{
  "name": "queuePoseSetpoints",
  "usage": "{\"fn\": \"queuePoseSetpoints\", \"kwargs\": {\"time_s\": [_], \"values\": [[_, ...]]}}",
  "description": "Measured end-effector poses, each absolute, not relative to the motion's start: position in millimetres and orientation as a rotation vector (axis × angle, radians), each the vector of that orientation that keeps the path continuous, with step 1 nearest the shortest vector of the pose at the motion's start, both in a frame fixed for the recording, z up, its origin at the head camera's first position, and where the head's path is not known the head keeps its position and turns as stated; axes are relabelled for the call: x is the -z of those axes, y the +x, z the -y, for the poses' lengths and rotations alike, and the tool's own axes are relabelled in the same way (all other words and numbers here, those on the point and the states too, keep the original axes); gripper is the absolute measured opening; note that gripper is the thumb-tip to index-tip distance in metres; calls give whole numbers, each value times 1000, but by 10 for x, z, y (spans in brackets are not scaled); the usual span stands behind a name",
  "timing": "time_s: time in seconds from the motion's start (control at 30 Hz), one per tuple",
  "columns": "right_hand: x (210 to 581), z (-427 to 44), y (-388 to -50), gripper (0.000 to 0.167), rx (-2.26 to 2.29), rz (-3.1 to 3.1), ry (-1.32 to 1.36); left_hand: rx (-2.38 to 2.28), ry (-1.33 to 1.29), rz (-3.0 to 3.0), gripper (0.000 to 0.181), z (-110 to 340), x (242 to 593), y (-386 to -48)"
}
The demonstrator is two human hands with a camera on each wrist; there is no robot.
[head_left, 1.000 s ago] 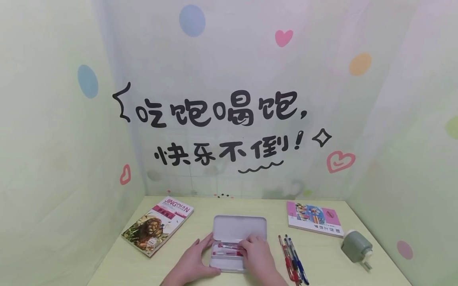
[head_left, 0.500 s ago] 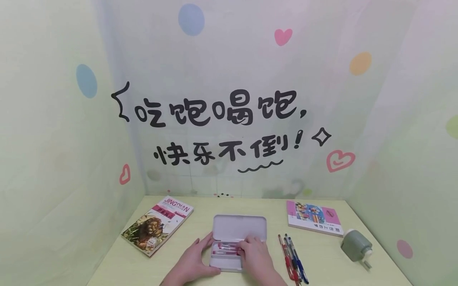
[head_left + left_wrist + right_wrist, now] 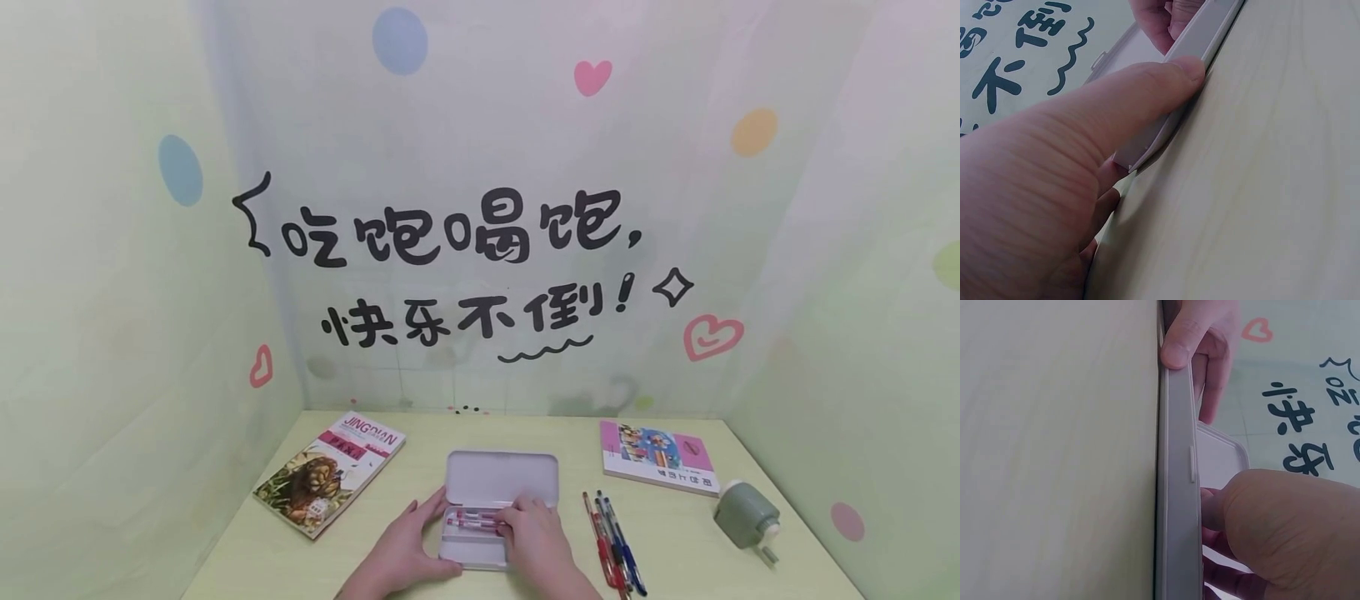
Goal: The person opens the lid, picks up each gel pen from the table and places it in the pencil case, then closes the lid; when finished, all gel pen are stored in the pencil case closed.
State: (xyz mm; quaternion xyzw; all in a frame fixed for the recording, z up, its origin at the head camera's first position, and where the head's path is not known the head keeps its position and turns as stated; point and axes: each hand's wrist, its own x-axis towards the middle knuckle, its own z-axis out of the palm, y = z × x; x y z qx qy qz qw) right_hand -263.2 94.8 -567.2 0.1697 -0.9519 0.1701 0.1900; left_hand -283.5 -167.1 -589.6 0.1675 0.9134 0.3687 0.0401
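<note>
A pale metal pencil case (image 3: 474, 551) lies with its lid (image 3: 502, 478) raised at the front middle of the table. My left hand (image 3: 405, 546) grips the case's left side, its thumb on the front wall in the left wrist view. Reaching into the case from the right, my right hand (image 3: 542, 542) has its fingers curled at the right ends of red pens (image 3: 472, 523) and pinches at least one. My right fingers hide those ends. The case's front wall (image 3: 1180, 506) hides the pens in the right wrist view.
Several red and dark blue pens (image 3: 617, 546) lie right of the case. A book with a lion (image 3: 322, 479) is at the back left, a pink and white book (image 3: 660, 457) at the back right. A grey-green sharpener-like object with a crank (image 3: 747, 515) stands far right.
The red pens in the case have shifted and lie closer together, the lower one further back. My right hand has moved slightly left; my left hand has stayed on the case.
</note>
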Motion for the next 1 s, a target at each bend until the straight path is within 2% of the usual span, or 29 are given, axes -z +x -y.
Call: {"fn": "queuePoseSetpoints", "kwargs": {"time_s": [0.53,0.77,1.0], "values": [[5558,-1041,-2584,5,-651,2719,362,-1138,511,-2797,131,1678,5931,-2843],[5610,-1211,-2581,10,-643,2650,271,-1146,506,-2788,132,1667,5934,-2845],[5642,-1453,-2576,5,-735,2700,135,-1147,501,-2784,132,1674,5924,-2839]]}}
